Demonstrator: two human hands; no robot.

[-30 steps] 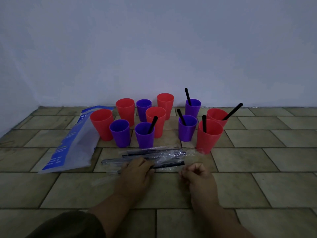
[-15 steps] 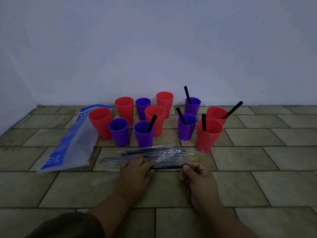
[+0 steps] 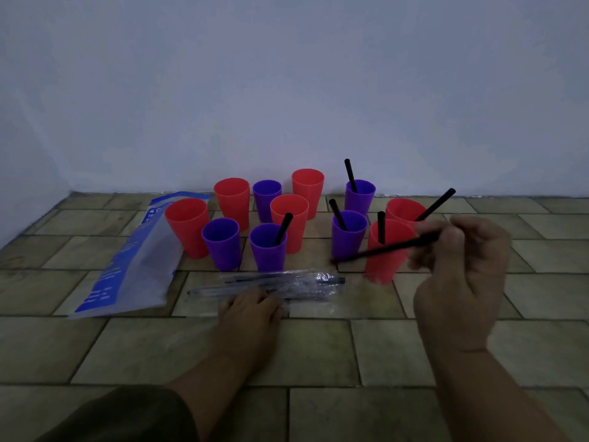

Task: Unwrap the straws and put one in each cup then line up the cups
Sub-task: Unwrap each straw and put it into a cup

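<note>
Pinching a bare black straw [image 3: 382, 249] near one end, the right hand [image 3: 459, 282] hangs above the floor at the right of the cups [image 3: 289, 224]. The straw slants across the nearest red cup [image 3: 382, 269], which already has one. The left hand [image 3: 248, 309] lies flat on the wrapper pile [image 3: 277, 283], I'd guess to pin the film so it doesn't drag. Five cups on the right carry straws and six on the left stand empty. Of those, the front purple cup [image 3: 221, 247] looks the easiest reach. They huddle close to the wall [image 3: 287, 90], with the bag [image 3: 134, 260] crowding their left. Open tiles [image 3: 318, 352] in front leave room for a row.
</note>
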